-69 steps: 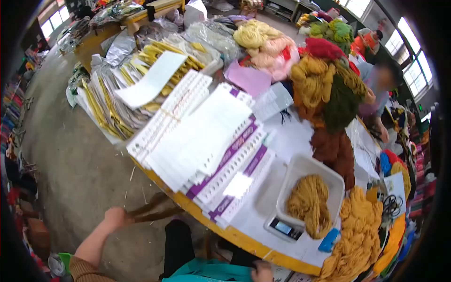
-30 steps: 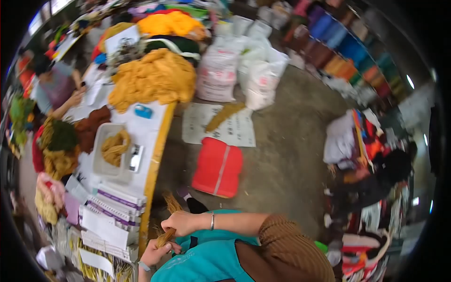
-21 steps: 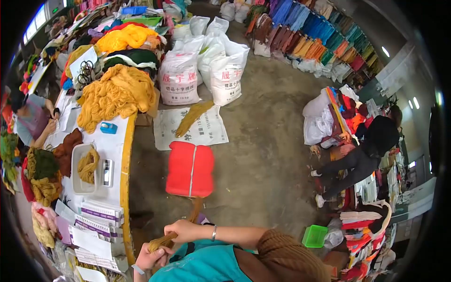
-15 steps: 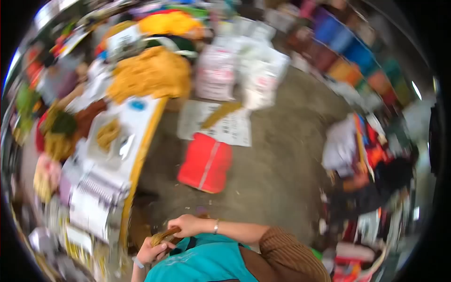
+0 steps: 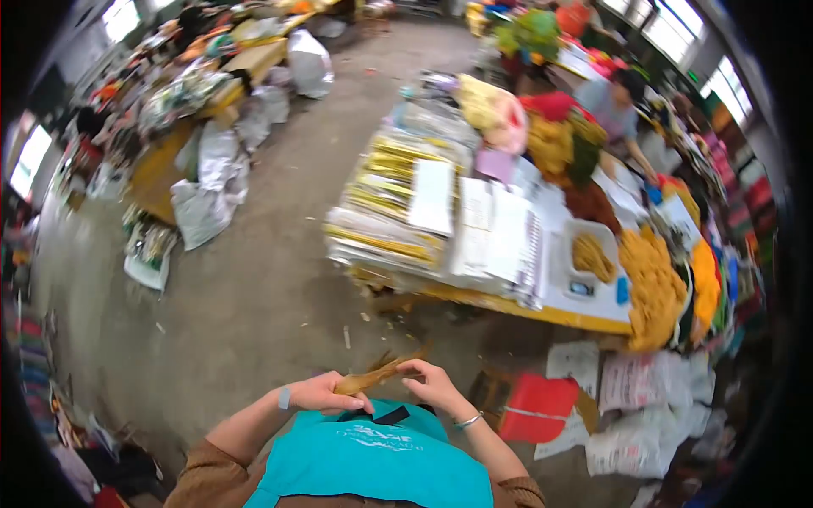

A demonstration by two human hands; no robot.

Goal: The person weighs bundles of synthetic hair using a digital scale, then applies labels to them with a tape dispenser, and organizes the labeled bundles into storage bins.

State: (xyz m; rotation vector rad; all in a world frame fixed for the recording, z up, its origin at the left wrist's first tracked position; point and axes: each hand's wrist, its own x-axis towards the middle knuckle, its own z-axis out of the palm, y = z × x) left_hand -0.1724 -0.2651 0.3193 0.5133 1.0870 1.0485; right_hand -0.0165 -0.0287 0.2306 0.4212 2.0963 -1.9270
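A bundle of golden-brown strands [image 5: 366, 381], like a hank of yarn or fibre, is in front of the teal apron [image 5: 373, 457]. My left hand [image 5: 326, 393], with a watch on its wrist, is closed around the thick end. Loose ends fan out up and to the right. By those ends is my right hand [image 5: 434, 388], a bracelet on its wrist; its fingers are loosely bent, with the thumb apart. Its fingertips meet the strands, though I cannot make out any grip. A dark strip [image 5: 391, 416] crosses the apron just below the hands.
Ahead stands a yellow-edged table [image 5: 584, 320] with packaged bundles [image 5: 385, 199], papers, a tub [image 5: 583, 227] and mustard yarn [image 5: 652, 288]. A red seat [image 5: 533, 408] and white sacks [image 5: 631, 444] are at right. Another person [image 5: 614, 106] works beyond the table. More sacks [image 5: 207, 190] stand left.
My view has swung left, so the table moved from the left side to ahead and right. My hands rose and moved apart, and the strands now stretch out from my left hand.
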